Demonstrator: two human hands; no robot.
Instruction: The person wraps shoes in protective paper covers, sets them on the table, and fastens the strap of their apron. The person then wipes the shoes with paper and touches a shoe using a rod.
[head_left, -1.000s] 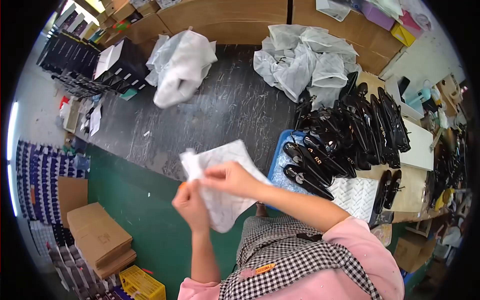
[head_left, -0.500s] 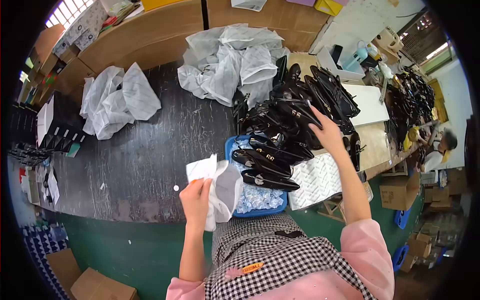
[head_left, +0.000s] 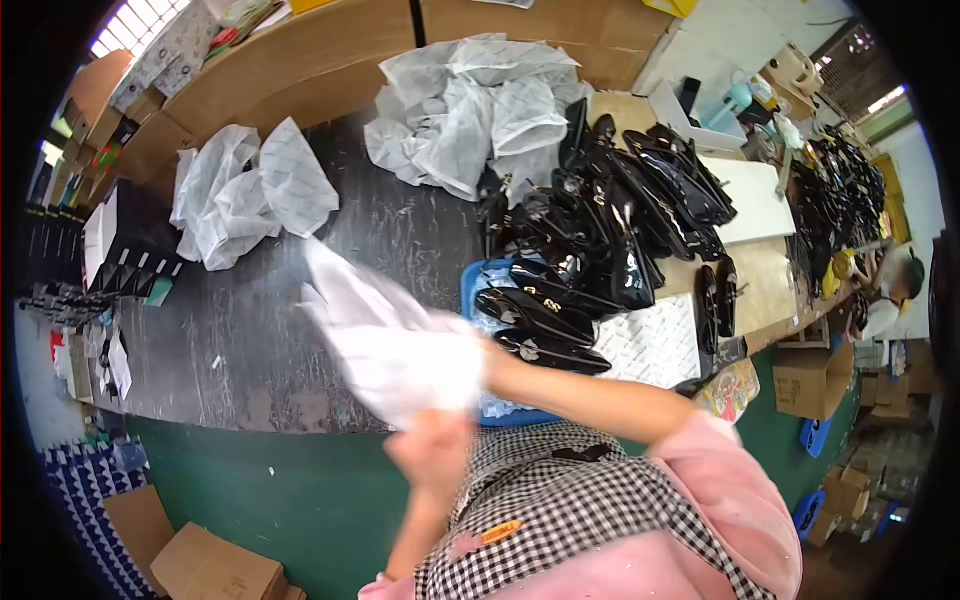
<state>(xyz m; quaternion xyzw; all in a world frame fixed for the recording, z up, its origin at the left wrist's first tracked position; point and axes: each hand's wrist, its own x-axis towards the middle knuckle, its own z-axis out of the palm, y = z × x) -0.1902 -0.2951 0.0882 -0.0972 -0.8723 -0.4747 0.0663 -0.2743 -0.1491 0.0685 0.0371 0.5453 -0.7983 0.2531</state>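
"What's in those hands?"

"A white bag. It's out in front of the apron, over the near edge of the table, tilted, its narrow end pointing away to the left. The left hand looks closed on the near end, though it's blurred."

"And the right hand?"

"Hidden by the bag. I can see the right forearm running up to the white cloth and vanishing there, so whether those fingers are gripping, I can't tell. Nor can I tell what the bag holds."

"What's closest to it?"

"The blue tray, just behind that forearm, with black shoes lying in it. Beyond the tray there's a big pile of shoes, glossy black, all heaped together. To the right of the tray lies a white pad, and just beside that a pair of shoes."

"Any more bags?"

"Two heaps at the back: a larger heap against the shoe pile, and a smaller heap over to the left, near the black boxes."

"Who's over there?"

"Another person, well apart, at the far right. Down on the green floor, left, sits some cardboard."
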